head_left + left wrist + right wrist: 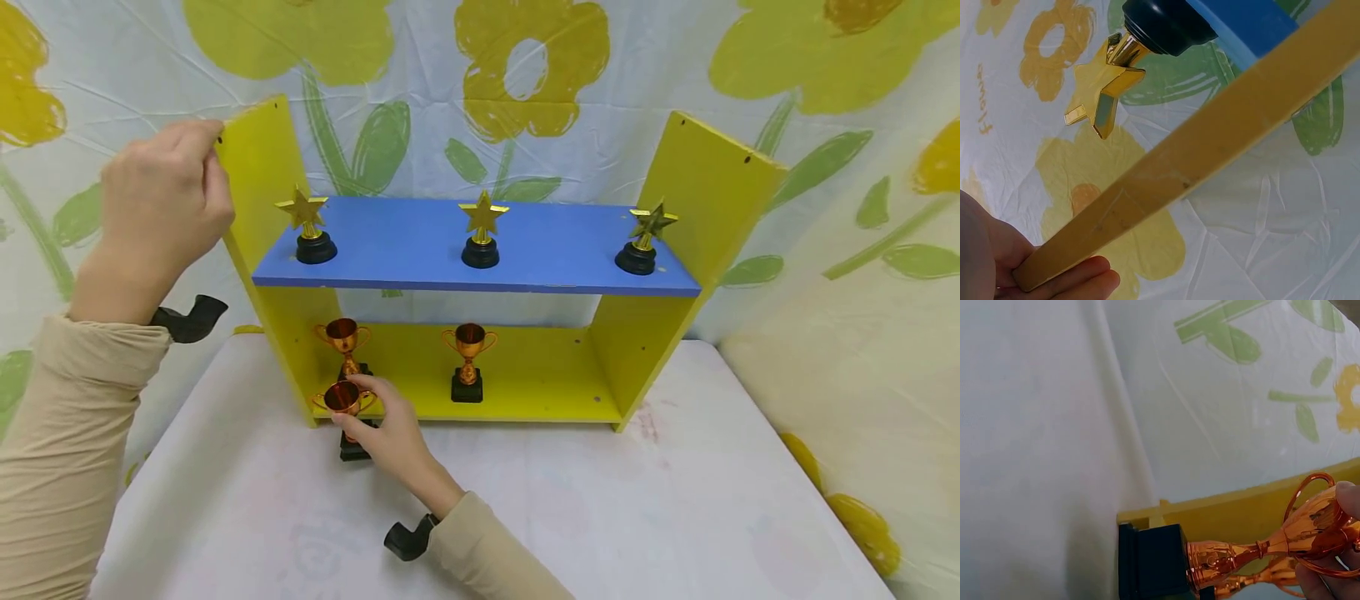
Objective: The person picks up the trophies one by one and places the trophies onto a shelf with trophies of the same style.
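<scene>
My left hand (168, 179) grips the top corner of the left side panel (262, 154) of a yellow and blue shelf. In the left wrist view, fingers wrap around the end of that yellow panel (1166, 162). Lower down, my right hand (401, 429) pinches a copper-coloured trophy cup (342, 398) with a black base, thumb and fingers near its bowl. This trophy cup (1310, 534) is upright in front of the bottom shelf's left end. Just behind it stands a second copper trophy cup (342, 335), its base partly hidden. Another trophy cup (469, 342) stands mid-shelf.
Three gold star trophies stand on the blue upper shelf (405, 233): a left one (305, 218), a middle one (482, 225) and a right one (645, 237). The unit sits on a white-covered table (600, 508), with a flower-print cloth (645, 50) behind.
</scene>
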### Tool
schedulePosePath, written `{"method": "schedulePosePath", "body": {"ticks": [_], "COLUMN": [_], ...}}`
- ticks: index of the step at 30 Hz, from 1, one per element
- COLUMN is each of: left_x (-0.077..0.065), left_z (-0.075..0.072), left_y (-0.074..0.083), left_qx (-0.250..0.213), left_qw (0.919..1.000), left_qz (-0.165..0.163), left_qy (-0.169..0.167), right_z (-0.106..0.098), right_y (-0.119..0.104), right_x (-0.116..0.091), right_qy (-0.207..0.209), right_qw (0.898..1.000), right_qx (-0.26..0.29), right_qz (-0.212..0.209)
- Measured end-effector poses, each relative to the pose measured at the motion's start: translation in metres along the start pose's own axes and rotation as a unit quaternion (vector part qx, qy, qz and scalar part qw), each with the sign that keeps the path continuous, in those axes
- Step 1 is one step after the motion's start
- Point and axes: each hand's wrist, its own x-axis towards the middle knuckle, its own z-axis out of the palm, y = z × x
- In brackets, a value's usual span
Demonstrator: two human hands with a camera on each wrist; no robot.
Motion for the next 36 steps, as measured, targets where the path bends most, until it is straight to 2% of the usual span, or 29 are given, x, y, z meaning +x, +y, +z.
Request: {"method": "schedulePosePath", "body": {"ticks": [17,27,36], "left_x": [0.0,0.0,0.0], "left_z": [0.001,0.002,0.001], "left_y": [0.001,0.001,0.002], "left_qx": [-0.004,-0.002,-0.003], "left_qw": [0.9999,1.0,1.0], "left_qz": [0.01,0.003,0.001], "left_qy": [0.01,0.008,0.003], "right_z": [-0.043,-0.073,-0.093], "right_y": [0.016,0.014,0.008], "right_x": [-0.009,-0.02,-0.031], "right_qy": [0.048,0.065,0.074], "right_qw": [0.999,0.997,0.997], "right_qx": [-0.017,-0.034,-0.033], "right_qz": [0.001,-0.015,0.0]}}
